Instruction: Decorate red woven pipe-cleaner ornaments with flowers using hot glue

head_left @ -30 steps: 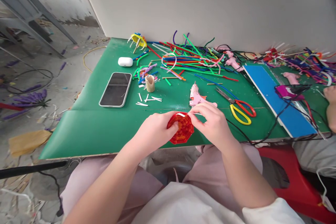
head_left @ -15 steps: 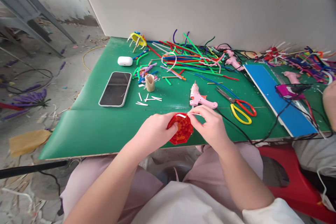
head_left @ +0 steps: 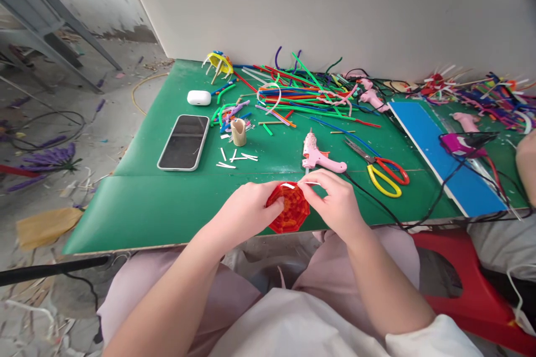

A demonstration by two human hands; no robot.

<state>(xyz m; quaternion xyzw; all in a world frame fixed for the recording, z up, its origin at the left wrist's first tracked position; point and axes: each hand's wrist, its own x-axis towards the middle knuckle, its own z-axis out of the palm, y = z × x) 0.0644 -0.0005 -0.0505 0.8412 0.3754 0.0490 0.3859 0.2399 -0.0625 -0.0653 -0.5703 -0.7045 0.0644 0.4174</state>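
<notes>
My left hand grips a red, faceted, see-through dish-like piece by its left side, thumb over its face. A short white strip lies at the piece's top rim. At the upper right rim, my right hand pinches a thin white strip between thumb and fingers. Just beyond that hand lies a pink glue gun. Several short white strips are scattered on the green tabletop near a bamboo-like cup.
A phone and a white earbud case lie to the left. Scissors and a blue board are on the right. Coloured pipe cleaners pile up at the back, beside a yellow umbrella-shaped piece. Another person's arm shows at the right edge.
The red piece has tilted slightly, showing more of its face. Both hands keep nearly the same place and hold.
</notes>
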